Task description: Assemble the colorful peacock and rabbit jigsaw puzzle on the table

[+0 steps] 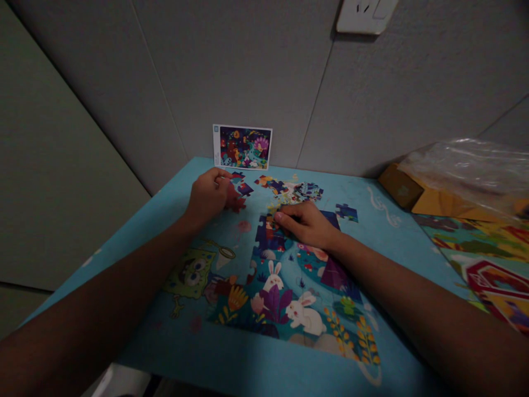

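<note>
A partly joined jigsaw puzzle [289, 275] with white rabbits, leaves and a blue path lies on the table. My right hand [308, 223] rests over its upper part, thumb and index finger pressed together at the upper edge; whatever they pinch is hidden. Left of there, my left hand [209, 193] has its fingers curled round the edge of a red puzzle piece [235, 199]. Dark blue and red pieces [243, 186] lie just beyond those fingertips. A heap of loose pieces [300, 191] sits behind my right hand. One dark blue piece [347, 212] lies apart to its right.
A picture card [244, 147] leans against the grey wall at the back. The light blue table [165, 198] carries a printed yellow cartoon figure. At right are a cardboard box [400, 184], clear plastic wrapping [467, 165] and colourful printed sheets [491, 259]. A socket [366, 14] is above.
</note>
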A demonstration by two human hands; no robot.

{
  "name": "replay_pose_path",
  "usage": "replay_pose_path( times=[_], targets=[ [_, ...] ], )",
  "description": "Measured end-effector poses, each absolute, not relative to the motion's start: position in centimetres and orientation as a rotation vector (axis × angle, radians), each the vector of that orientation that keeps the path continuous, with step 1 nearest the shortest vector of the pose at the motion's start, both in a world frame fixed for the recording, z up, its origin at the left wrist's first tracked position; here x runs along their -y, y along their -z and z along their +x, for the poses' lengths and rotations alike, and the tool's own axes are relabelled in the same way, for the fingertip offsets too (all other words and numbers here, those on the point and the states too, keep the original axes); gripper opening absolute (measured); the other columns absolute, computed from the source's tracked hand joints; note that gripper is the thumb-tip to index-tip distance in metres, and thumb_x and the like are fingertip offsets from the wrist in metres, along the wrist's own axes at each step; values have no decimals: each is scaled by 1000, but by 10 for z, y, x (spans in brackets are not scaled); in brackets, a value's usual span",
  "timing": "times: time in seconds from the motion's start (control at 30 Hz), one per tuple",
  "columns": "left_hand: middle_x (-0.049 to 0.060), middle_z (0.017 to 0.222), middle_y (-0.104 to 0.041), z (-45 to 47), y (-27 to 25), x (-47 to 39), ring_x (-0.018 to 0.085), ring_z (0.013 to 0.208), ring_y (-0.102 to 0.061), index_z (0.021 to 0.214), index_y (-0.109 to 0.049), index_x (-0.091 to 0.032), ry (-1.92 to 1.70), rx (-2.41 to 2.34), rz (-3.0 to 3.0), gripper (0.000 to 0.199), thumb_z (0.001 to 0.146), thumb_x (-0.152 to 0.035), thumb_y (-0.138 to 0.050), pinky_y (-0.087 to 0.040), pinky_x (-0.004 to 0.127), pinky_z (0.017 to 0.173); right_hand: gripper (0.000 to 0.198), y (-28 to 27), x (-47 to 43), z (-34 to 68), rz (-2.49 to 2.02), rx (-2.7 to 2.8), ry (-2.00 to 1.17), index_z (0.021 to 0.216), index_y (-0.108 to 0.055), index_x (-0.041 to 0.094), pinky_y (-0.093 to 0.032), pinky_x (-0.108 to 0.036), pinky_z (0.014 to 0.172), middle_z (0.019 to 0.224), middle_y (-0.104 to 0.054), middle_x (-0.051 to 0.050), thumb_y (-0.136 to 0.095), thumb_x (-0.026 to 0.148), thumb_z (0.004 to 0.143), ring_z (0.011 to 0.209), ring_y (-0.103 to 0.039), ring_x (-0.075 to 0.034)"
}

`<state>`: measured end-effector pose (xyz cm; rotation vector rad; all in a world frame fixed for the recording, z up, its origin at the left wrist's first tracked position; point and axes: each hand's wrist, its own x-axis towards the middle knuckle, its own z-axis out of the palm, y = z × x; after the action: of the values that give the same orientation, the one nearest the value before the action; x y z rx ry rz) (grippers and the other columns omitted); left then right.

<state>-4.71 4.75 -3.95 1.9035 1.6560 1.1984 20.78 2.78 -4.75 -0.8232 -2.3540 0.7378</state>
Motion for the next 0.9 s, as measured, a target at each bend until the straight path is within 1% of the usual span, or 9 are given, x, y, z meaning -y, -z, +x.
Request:
replay_pose_path(
  times=[0.13, 0.27, 0.37, 0.43, 0.57, 0.67, 0.77, 0.83, 0.9],
  targets=[
    [11, 92, -69, -45, 45, -48, 24, 85, -62, 96, -73, -14, -1052, -1857, 2096, 22, 81, -17, -58, -48, 38, 83, 49, 48, -28, 207, -826, 2348, -735, 61, -51, 18, -26, -25, 53, 51, -43, 3, -41, 49, 98, 50, -38, -9],
    [14, 95, -70, -41, 45, -47, 31, 103, -60, 84, -77, -16, -814, -1889, 2360, 15, 80, -22, -65, -41, 49, 98, 45, 50, -29, 206, -844, 2348, -709, 61, -52, 18, -26, -25, 51, 51, -40, 4, -45, 45, 96, 48, -37, -9],
    [12, 97, -70, -39, 42, -45, 28, 101, -60, 83, -76, -17, -914, -1767, 2448, 14, 80, -26, -66, -42, 46, 97, 41, 52, -30, 206, -880, 2351, -696, 62, -55, 17, -25, -24, 51, 51, -40, 5, -48, 43, 94, 47, -36, -8],
    [8, 95, -71, -36, 40, -41, 24, 95, -61, 85, -75, -17, -978, -1488, 2549, 13, 82, -27, -67, -42, 43, 95, 40, 53, -31, 206, -889, 2356, -689, 62, -56, 17, -26, -24, 51, 50, -40, 5, -49, 43, 93, 47, -36, -8],
    [4, 87, -72, -28, 38, -29, 21, 92, -60, 84, -75, -19, -793, -917, 2680, 9, 84, -24, -68, -43, 38, 93, 39, 53, -30, 206, -910, 2374, -616, 64, -59, 17, -27, -25, 53, 51, -43, 5, -49, 41, 93, 48, -38, -8],
    [5, 93, -70, -25, 38, -25, 21, 96, -60, 86, -76, -20, -691, -855, 2674, 8, 83, -19, -69, -44, 36, 92, 34, 51, -28, 205, -1030, 2380, -458, 68, -62, 17, -29, -26, 55, 55, -51, 2, -49, 35, 93, 51, -44, -11],
    [5, 93, -70, -26, 38, -25, 21, 96, -60, 87, -76, -20, -684, -854, 2678, 8, 83, -18, -69, -44, 36, 93, 20, 50, -27, 204, -1209, 2310, -256, 89, -69, 16, -38, -28, 64, 75, -65, -4, -53, 28, 89, 66, -56, -16],
    [5, 92, -70, -27, 39, -26, 20, 94, -60, 86, -76, -20, -697, -845, 2682, 8, 83, -18, -69, -43, 37, 93, 26, 51, -28, 205, -1377, 2189, -93, 107, -69, 15, -43, -32, 73, 97, -67, -10, -56, 26, 87, 82, -61, -22],
    [4, 91, -70, -27, 41, -28, 20, 93, -60, 86, -76, -20, -709, -843, 2681, 8, 83, -19, -69, -43, 37, 93, 36, 53, -31, 207, -1544, 2026, 80, 119, -66, 13, -46, -39, 83, 114, -62, -18, -59, 27, 86, 98, -59, -29]
  ],
)
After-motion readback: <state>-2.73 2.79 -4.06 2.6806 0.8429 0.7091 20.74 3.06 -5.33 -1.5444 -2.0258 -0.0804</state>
